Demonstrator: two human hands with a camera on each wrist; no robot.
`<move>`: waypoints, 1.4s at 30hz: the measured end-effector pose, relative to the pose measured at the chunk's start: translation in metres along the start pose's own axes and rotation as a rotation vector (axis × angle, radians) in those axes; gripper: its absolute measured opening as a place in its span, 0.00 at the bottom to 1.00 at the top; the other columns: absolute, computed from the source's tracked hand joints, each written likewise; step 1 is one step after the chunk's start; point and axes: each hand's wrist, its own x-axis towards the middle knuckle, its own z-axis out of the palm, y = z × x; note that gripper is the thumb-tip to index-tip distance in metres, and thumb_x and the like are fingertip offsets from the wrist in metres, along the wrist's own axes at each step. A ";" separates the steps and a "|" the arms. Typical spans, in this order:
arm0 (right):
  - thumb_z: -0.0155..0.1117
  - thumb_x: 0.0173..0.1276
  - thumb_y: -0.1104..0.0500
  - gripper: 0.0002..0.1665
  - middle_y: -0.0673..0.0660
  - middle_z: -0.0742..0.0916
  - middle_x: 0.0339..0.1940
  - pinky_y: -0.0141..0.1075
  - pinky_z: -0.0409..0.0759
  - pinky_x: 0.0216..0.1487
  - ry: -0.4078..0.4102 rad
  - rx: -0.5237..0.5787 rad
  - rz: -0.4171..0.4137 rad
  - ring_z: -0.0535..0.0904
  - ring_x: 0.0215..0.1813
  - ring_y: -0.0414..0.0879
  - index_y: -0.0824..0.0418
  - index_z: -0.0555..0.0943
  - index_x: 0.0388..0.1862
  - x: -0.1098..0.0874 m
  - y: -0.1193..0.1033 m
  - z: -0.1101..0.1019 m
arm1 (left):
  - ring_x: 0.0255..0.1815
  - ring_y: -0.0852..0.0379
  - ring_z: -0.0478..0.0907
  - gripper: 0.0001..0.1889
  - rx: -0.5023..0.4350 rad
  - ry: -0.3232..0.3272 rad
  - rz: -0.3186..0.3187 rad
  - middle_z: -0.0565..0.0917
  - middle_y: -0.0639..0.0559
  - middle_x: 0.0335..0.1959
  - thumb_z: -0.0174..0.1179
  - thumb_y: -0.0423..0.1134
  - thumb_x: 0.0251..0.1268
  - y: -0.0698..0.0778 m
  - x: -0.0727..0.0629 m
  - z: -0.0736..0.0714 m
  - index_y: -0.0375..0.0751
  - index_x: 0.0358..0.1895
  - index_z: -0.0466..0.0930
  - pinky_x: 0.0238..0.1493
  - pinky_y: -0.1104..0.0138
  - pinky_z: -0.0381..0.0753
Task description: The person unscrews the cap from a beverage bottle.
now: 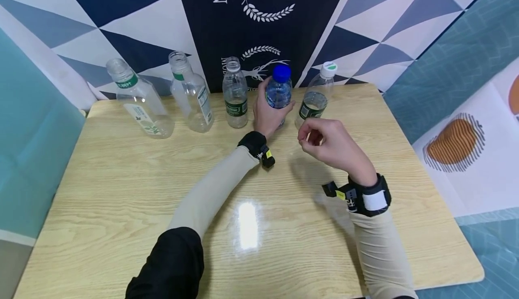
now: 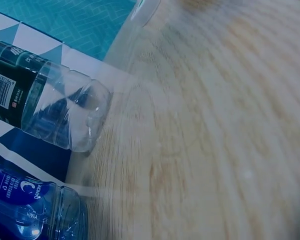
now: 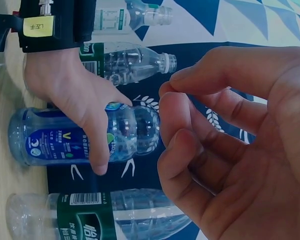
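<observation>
One firm, upright hold should serve: left hand (image 1: pixel 269 115) wrapped round the blue-capped bottle (image 1: pixel 279 88), right hand (image 1: pixel 334 145) near it, curled, visibly empty.

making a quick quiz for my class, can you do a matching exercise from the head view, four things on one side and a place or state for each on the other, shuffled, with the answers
Things:
1. leftmost bottle
2. rightmost bottle
3. blue-capped bottle
4. right hand

Places and states:
A. in the grip of the left hand
B. fingers curled, no bottle held
C. open at the top, no cap on
D. closed with a white cap

Pairs: 1-C, 2-D, 3-A, 4-B
</observation>
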 end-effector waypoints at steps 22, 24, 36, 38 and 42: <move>0.67 0.63 0.71 0.07 0.53 0.87 0.30 0.26 0.77 0.32 0.049 -0.025 -0.021 0.80 0.30 0.41 0.59 0.84 0.35 0.010 -0.002 0.003 | 0.52 0.53 0.82 0.40 0.039 -0.226 0.142 0.84 0.48 0.55 0.76 0.44 0.44 0.026 -0.022 -0.079 0.47 0.66 0.71 0.55 0.58 0.82; 0.67 0.65 0.69 0.06 0.53 0.88 0.31 0.26 0.77 0.32 0.060 -0.016 -0.021 0.80 0.30 0.41 0.59 0.84 0.37 0.011 -0.004 0.005 | 0.53 0.52 0.82 0.41 0.051 -0.271 0.141 0.84 0.48 0.56 0.77 0.44 0.44 0.030 -0.028 -0.090 0.47 0.67 0.71 0.55 0.57 0.82; 0.70 0.71 0.53 0.29 0.50 0.88 0.32 0.27 0.76 0.30 0.139 0.015 -0.007 0.79 0.28 0.40 0.59 0.76 0.67 0.012 -0.020 0.021 | 0.48 0.52 0.83 0.46 0.310 -0.419 0.237 0.86 0.47 0.54 0.81 0.52 0.37 0.045 -0.070 -0.148 0.47 0.67 0.73 0.48 0.57 0.84; 0.69 0.71 0.51 0.28 0.50 0.87 0.32 0.28 0.76 0.29 0.156 0.004 -0.019 0.79 0.27 0.40 0.59 0.76 0.66 0.012 -0.023 0.026 | 0.47 0.52 0.84 0.47 0.360 -0.414 0.270 0.87 0.47 0.54 0.82 0.53 0.36 0.046 -0.075 -0.154 0.46 0.66 0.73 0.46 0.58 0.85; 0.67 0.74 0.49 0.22 0.52 0.88 0.29 0.30 0.75 0.28 0.193 -0.023 -0.037 0.78 0.26 0.40 0.61 0.80 0.58 0.012 -0.029 0.035 | 0.43 0.53 0.85 0.45 0.447 -0.410 0.333 0.87 0.48 0.51 0.82 0.53 0.35 0.047 -0.084 -0.160 0.47 0.64 0.75 0.41 0.60 0.86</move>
